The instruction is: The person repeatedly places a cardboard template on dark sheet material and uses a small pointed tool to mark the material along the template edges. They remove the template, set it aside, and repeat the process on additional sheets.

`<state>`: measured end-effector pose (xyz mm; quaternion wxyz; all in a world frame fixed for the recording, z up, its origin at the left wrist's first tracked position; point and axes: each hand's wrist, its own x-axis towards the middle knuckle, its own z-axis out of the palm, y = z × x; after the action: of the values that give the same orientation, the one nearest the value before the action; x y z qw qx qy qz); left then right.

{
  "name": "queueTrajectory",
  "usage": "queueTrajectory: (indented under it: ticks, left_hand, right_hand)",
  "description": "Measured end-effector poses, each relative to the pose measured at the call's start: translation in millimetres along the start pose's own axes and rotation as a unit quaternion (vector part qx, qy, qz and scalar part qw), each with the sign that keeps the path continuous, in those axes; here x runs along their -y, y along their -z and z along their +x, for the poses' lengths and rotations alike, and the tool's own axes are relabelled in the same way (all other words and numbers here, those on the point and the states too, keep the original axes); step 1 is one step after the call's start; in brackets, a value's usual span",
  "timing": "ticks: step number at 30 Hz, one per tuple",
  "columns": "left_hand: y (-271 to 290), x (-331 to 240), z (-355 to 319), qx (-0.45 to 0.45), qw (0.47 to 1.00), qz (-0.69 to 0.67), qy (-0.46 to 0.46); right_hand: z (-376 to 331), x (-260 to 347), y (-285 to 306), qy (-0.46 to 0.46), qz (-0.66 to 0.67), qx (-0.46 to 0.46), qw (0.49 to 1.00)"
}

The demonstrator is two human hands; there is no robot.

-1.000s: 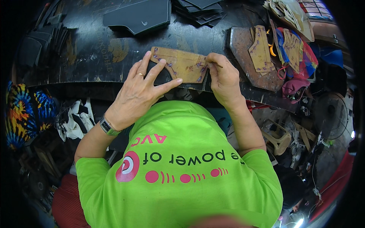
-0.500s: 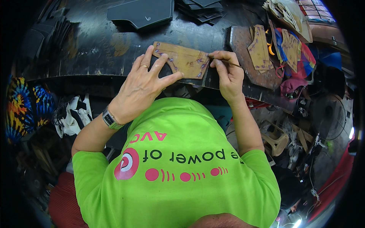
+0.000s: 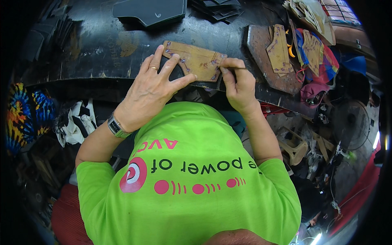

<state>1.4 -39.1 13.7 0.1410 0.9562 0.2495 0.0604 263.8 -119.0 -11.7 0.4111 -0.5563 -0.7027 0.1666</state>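
A flat tan pattern template (image 3: 200, 63) with holes and purple ink marks lies on the dark table by its near edge. My left hand (image 3: 153, 85) rests with spread fingers on the template's left part, wearing a ring and a wristwatch. At the right edge of the template, my right hand (image 3: 239, 83) is closed in a pinch around a thin pen-like tool (image 3: 234, 67). Most of that tool is hidden by the fingers, so its exact kind does not show. Whatever lies beneath the template is mostly covered by it.
Stacked dark cut panels (image 3: 151, 14) lie at the far side, with more dark pieces (image 3: 218, 9) beside them. On the right, a brown board (image 3: 261, 57) bears other tan templates (image 3: 279, 51) near orange-handled scissors (image 3: 290, 51). A fan (image 3: 351, 124) stands beyond the table.
My right hand has shifted slightly down and left along the template's right edge, and the tool has turned in its grip. My left hand keeps its place on the template.
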Motion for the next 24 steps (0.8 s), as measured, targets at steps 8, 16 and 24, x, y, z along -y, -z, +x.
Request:
queueTrajectory:
  ticks: [8, 16, 24]
  left_hand:
    - [-2, 0, -2, -0.013, 1.0, 0.011, 0.003]
    - [-2, 0, -1, -0.016, 1.0, 0.012, -0.002]
    - [-3, 0, -2, -0.015, 1.0, 0.017, -0.002]
  right_hand:
    - [-1, 1, 15, -0.176, 0.211, 0.037, 0.961]
    - [3, 0, 15, -0.192, 0.387, -0.003, 0.902]
    - [10, 4, -13, 0.027, -0.042, -0.029, 0.998]
